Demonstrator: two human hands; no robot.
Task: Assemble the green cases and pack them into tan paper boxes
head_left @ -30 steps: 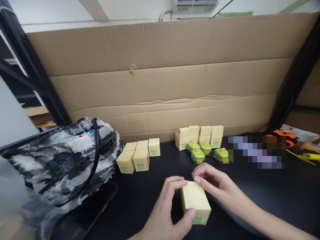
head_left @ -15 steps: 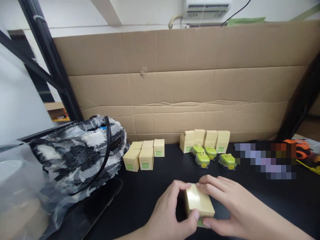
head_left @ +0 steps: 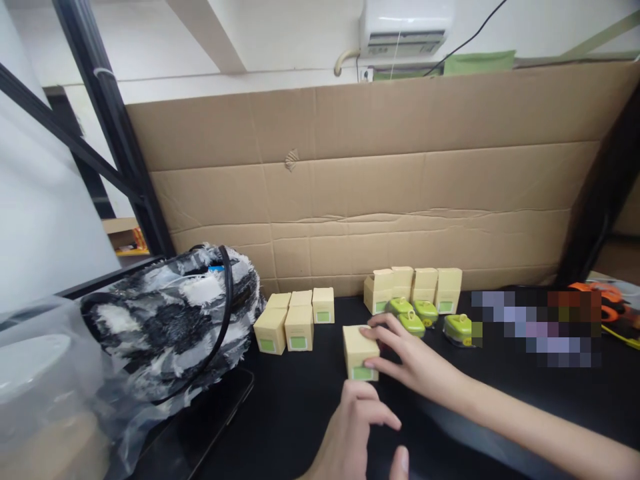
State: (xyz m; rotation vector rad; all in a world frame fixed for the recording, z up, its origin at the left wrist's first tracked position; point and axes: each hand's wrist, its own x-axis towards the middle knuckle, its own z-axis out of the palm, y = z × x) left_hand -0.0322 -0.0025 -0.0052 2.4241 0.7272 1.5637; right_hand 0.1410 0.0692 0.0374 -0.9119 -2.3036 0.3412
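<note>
1 small yellow box (head_left: 359,351) stands upright on the black table (head_left: 300,413), green label facing the camera, between the left cluster and the right cluster of boxes. Right hand (head_left: 407,357) reaches in from the right and grips it: thumb on the front lower edge, fingers curled over the top and far side, so that hand is closed around the box. Left hand (head_left: 357,430) sits nearer the camera, just below the box, not touching it; fingers loosely curled inward, thumb sticking out, holding nothing.

5 boxes (head_left: 297,320) form the left group, packed tight, green labels forward on the front ones. 4 taller boxes (head_left: 417,288) stand in a row at the back right, against the cardboard sheet (head_left: 380,187); the leftmost one has its flap open. 3 green-lidded jars (head_left: 430,318) sit in front of that row, 1 partly hidden behind the right hand's fingers.

A fuzzy black-and-white bag (head_left: 170,320) with a black strap lies at left, just beside the left group. Clear plastic wrap (head_left: 45,393) covers the near left corner. A dark flat panel (head_left: 200,427) pokes out under the bag. An orange tool (head_left: 607,300) lies at the far right edge. A blurred patch sits right of the jars; contents cannot be told.
</note>
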